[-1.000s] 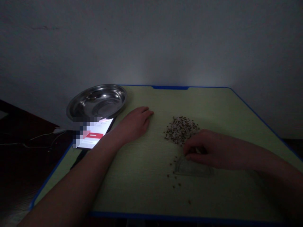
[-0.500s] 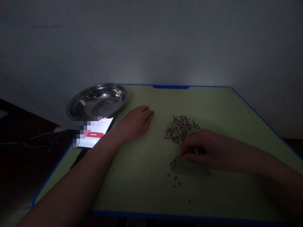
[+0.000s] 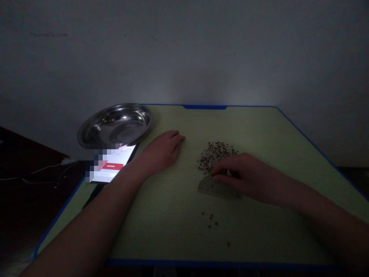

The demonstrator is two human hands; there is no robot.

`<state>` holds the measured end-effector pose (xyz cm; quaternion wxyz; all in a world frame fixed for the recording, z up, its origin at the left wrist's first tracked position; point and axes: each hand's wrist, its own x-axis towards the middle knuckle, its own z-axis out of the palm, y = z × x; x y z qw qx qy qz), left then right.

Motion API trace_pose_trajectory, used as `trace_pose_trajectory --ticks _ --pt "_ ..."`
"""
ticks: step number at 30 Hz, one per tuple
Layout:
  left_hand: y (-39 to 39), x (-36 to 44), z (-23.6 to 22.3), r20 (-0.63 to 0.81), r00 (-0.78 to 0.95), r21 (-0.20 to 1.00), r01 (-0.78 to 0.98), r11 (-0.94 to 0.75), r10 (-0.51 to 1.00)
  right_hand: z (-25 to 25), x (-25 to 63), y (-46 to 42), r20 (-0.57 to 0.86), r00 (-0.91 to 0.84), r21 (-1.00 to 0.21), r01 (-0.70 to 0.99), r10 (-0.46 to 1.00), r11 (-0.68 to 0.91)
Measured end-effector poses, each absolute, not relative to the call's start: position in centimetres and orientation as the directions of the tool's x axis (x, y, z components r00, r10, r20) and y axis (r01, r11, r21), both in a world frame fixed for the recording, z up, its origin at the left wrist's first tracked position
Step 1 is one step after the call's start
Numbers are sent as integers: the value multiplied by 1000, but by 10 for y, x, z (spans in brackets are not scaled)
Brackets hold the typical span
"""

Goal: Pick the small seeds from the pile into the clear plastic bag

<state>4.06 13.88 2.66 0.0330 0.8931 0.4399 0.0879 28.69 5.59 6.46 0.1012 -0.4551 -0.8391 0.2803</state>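
My right hand [image 3: 236, 175] pinches the curved edge of a clear protractor [image 3: 211, 189], which is tilted or flat just above the table; I cannot tell which. Directly beyond its fingers lies a pile of small dark beans or seeds mixed with white grains [image 3: 216, 154]. A few loose dark seeds [image 3: 211, 217] are scattered on the near side of the protractor. Palm down, my left hand [image 3: 163, 152] rests on the table with its fingers stretched out, left of the pile and holding nothing.
A shiny steel basin [image 3: 117, 125] stands at the table's back left corner. In front of it is a tablet or phone [image 3: 113, 165] with a lit screen, partly behind my left forearm. The pale green table [image 3: 173, 223] has a blue rim, with a wall behind. White cables [image 3: 43, 169] run at far left.
My right hand has moved the protractor away from me and slightly left, closer to the pile. The left hand stays in place; the whole view has shifted slightly.
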Motion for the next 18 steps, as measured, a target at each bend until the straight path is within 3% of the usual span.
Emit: trace_pose_trajectory --ticks 3,6,10,18 --pt "139 40 26 127 600 132 779 -613 790 61 290 60 -12 -477 -489 770 879 411" --pt "138 41 27 123 606 122 777 -618 786 63 293 61 17 -439 -523 762 898 382" --pt "137 42 28 113 607 124 777 -617 787 66 286 53 -46 -550 -600 683 834 417" --pt "141 40 23 114 612 118 774 -622 783 57 270 35 -181 -676 -625 640 714 448"
